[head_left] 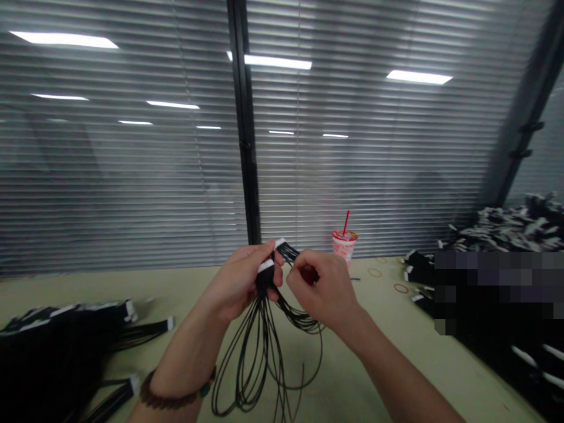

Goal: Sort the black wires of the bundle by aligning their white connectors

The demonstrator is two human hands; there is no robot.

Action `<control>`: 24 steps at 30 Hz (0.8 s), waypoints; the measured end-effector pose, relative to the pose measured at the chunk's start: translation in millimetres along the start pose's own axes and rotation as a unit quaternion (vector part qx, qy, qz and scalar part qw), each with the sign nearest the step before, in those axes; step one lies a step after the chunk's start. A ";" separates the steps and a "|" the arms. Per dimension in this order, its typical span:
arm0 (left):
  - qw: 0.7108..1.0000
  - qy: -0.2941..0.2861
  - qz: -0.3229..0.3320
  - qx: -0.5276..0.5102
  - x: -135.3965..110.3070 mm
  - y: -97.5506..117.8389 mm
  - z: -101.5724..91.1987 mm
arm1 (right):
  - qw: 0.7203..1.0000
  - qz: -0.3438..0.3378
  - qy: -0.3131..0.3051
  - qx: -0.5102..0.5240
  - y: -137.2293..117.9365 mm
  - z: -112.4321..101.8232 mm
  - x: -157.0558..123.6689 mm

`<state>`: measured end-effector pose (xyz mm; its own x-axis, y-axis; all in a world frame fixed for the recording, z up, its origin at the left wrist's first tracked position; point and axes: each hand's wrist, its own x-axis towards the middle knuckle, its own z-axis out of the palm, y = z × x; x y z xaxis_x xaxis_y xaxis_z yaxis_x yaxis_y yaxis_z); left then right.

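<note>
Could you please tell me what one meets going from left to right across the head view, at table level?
Pile of black cords → left hand → bundle of black cords → right hand → cup with red straw → rubber bands → heap of banded bundles.

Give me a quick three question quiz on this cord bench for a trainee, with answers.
1. True or false: the left hand grips the cords near their white-tagged end.
2. Which stands behind the right hand: A a cup with a red straw, B a kettle, C a lamp?
3. Fill in: the loose ends of the cords hang ____ the hands.

Key: 1 true. 2 A. 3 below.
</note>
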<state>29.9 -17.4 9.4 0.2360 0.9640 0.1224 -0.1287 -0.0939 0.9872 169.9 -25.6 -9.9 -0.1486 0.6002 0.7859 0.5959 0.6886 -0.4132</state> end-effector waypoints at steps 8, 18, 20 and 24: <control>0.997 -0.059 -0.023 0.040 -2.0 -1.3 0.7 | 0.994 -0.016 -0.100 0.032 3.7 -3.4 -0.3; 0.999 -0.045 -0.014 0.021 0.0 -1.8 2.2 | 0.997 0.009 -0.073 0.021 7.6 1.6 2.1; 1.000 -0.029 0.001 0.006 0.6 -0.8 1.3 | 0.999 0.012 -0.041 -0.001 10.8 1.7 3.1; 0.999 0.008 0.030 -0.016 0.0 3.8 -5.2 | 1.000 -0.005 0.007 -0.029 24.6 -1.0 6.4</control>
<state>24.4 -16.4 12.6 0.2112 0.9609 0.1789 -0.1737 -0.1432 0.9743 184.4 -5.2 -14.6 -0.1433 0.5874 0.7965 0.6391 0.6694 -0.3787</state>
